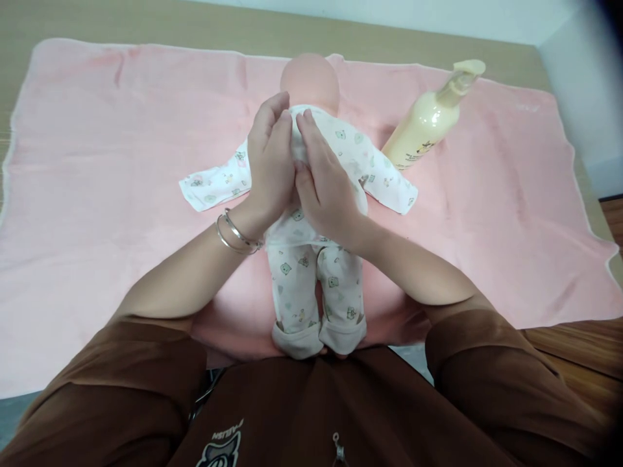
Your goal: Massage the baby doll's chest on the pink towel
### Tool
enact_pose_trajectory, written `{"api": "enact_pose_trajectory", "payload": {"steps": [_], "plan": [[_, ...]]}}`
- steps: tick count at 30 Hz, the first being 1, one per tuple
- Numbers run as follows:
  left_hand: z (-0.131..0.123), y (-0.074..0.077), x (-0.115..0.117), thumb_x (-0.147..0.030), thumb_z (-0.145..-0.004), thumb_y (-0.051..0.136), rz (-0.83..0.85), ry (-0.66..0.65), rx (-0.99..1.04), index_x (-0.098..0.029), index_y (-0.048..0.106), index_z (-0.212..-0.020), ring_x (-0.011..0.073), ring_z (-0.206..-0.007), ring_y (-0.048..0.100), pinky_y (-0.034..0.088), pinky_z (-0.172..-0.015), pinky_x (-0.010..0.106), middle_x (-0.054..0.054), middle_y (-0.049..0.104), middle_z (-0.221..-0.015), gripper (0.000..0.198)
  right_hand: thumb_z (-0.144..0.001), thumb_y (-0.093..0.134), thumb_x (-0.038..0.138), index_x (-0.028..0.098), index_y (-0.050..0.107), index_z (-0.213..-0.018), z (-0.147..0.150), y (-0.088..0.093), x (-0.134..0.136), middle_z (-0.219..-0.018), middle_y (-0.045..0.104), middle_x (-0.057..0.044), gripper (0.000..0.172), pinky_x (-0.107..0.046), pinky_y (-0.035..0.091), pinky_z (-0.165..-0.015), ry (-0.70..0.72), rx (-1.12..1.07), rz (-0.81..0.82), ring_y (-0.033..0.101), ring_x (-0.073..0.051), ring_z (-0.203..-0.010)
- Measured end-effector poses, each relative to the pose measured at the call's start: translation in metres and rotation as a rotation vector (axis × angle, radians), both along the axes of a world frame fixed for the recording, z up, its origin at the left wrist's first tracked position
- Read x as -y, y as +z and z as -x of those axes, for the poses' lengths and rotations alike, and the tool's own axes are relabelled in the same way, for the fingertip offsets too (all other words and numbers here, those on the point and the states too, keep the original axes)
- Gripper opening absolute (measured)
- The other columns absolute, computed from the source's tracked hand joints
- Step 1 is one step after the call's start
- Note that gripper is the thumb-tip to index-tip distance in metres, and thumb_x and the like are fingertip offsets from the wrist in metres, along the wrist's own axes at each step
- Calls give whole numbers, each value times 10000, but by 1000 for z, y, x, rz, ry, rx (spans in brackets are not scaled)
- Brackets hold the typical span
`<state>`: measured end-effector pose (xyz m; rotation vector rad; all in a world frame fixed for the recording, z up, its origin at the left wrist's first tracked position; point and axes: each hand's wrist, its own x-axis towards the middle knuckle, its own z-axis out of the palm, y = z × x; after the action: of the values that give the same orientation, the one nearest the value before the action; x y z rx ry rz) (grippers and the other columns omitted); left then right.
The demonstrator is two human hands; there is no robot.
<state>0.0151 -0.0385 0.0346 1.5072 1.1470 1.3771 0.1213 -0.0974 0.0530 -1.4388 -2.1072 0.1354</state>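
Pink towel point(97, 162) covers the tabletop point(146, 26). My left hand point(270, 162) and right hand point(324, 181) lie flat, side by side, grip clasping nothing, on the chest of the doll point(316, 285), apparently smoothing its suit with light pressure. It lies face up at centre, with a lotion bottle point(428, 123) to the right.

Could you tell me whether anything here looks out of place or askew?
Nothing is spilled or damaged. The sleeves of the doll lie flat and splayed on the towel, as if empty, while the left hand and right hand rest on its torso. The bottle leans right, possibly only lens distortion.
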Motion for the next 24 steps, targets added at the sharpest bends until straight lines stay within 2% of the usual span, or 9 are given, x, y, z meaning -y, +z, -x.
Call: {"api": "enact_pose_trajectory", "payload": {"steps": [3,6,9,12,15,17,19,21,24], "plan": [[-1,-8,-6,-373,-927,442,-43,88,-10,-342,557,-1064,177,-1278,515,463,-1080,373,-19,575,-1301,182,-1006,146,150,81,238,-1495,-5,-4,-7,-1568,253,-28,503,-239,208,-1269,-15,70,-21,147,-60,-1486],[-5,-9,1,-334,-947,411,-107,66,-53,-348,559,-1072,180,-1197,566,482,-1035,378,-6,610,-1222,194,-1026,159,200,72,290,-1485,-9,-5,-12,-1553,290,-25,494,-229,207,-1268,-23,108,-59,186,-66,-1477],[-8,-9,10,-313,-976,382,-169,44,-121,-359,565,-1079,188,-1141,582,480,-1022,374,0,622,-1161,214,-1006,152,125,120,330,-1484,-9,-6,-16,-1538,322,13,510,-217,220,-1265,-58,87,-60,211,-59,-1470],[-8,-15,8,-411,-990,424,-225,-12,-215,-351,563,-1138,224,-1209,535,430,-1082,404,7,591,-1227,212,-986,145,64,185,350,-1486,-9,-10,-23,-1521,350,49,554,-238,242,-1263,-96,36,-31,229,-68,-1466],[-4,-27,-1,-509,-978,480,-290,-76,-219,-314,519,-1275,233,-1268,485,403,-1123,432,4,550,-1315,357,-1000,137,94,154,351,-1480,-10,-13,-28,-1529,335,18,529,-252,231,-1267,-109,-16,-15,210,-82,-1475],[-2,-29,-2,-559,-990,431,-291,-98,-168,-290,485,-1324,216,-1289,476,417,-1139,433,-2,525,-1362,432,-1014,131,142,123,312,-1490,-8,-11,-24,-1561,270,-8,510,-254,210,-1273,-99,-81,-10,161,-86,-1488],[-3,-22,5,-554,-1019,329,-267,-134,-89,-293,464,-1342,194,-1343,441,416,-1172,415,-16,479,-1420,437,-1023,104,194,123,197,-1529,-3,-4,-12,-1589,191,-12,520,-272,191,-1280,-57,-164,9,92,-84,-1499],[-5,-5,21,-477,-1043,257,-234,-196,-22,-335,469,-1328,162,-1406,369,395,-1209,365,-61,429,-1464,382,-1029,73,247,154,-6,-1559,5,5,4,-1603,133,3,543,-297,174,-1287,12,-234,51,5,-77,-1501],[-8,23,49,-372,-1049,217,-219,-232,41,-396,466,-1320,92,-1467,231,254,-1286,271,-144,376,-1487,369,-1021,1,264,172,-292,-1497,18,12,24,-1615,52,18,566,-298,151,-1293,46,-294,84,-111,-62,-1481]]}}
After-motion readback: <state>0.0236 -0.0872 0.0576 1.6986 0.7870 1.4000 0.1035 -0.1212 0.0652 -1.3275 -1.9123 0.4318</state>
